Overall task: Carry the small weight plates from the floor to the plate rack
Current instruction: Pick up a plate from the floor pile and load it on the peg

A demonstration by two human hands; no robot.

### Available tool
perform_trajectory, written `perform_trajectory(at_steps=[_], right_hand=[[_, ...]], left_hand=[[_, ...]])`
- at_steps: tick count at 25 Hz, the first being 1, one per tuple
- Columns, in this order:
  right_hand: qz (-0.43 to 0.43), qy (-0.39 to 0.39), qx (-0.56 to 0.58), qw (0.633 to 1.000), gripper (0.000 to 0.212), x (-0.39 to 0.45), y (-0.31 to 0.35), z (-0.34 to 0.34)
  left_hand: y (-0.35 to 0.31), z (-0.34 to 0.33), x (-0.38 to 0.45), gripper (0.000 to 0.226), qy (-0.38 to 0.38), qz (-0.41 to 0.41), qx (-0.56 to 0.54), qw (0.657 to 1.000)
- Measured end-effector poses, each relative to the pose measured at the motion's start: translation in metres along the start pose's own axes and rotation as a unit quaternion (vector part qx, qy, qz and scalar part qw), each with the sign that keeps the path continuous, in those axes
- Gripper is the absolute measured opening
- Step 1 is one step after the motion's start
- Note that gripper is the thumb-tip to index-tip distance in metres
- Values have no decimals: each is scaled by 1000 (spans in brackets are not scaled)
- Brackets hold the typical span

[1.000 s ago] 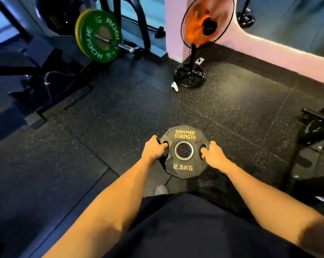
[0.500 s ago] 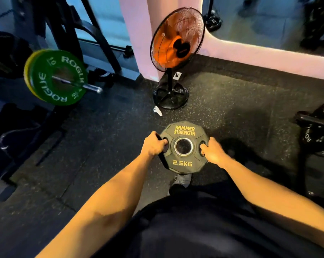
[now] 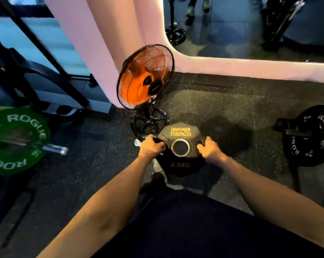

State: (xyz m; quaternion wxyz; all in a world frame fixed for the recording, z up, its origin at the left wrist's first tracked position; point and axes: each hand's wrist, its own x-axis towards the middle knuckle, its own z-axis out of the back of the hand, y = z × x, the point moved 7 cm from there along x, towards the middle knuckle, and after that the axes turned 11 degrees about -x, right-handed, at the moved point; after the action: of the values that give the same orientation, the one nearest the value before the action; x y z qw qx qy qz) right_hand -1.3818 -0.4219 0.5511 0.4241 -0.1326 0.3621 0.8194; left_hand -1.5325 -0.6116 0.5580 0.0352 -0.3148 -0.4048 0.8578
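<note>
The weight plate sits between my hands, left hand and right hand at its sides. Beyond it stands a fan; barbell plates lie far left.

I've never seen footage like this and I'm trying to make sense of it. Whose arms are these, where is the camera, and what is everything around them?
There is no machine here. The camera sits on a person's head and looks forward and down, so the two bare arms are the wearer's own, and the wide lens bends the edges of the picture.

The left hand and right hand grip opposite sides of a small black weight plate, marked Hammer Strength and 2.5KG, held in front of the body above the floor.

The dark speckled gym floor carries a standing fan with orange blades just ahead. To the left is a green Rogue plate on a barbell; to the right, a black Rogue plate on a bar. A mirror lines the wall behind.
</note>
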Motion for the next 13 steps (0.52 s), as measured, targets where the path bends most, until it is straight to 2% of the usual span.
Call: perform_trajectory(at_steps=[7, 13], right_hand=[[-106, -59, 74, 990, 39, 129, 46, 59], [-203, -129, 149, 959, 38, 183, 37, 132]], left_hand=[[-129, -15, 180, 43, 91, -69, 123, 986], [-251, -82, 266, 35, 195, -144, 190, 951]])
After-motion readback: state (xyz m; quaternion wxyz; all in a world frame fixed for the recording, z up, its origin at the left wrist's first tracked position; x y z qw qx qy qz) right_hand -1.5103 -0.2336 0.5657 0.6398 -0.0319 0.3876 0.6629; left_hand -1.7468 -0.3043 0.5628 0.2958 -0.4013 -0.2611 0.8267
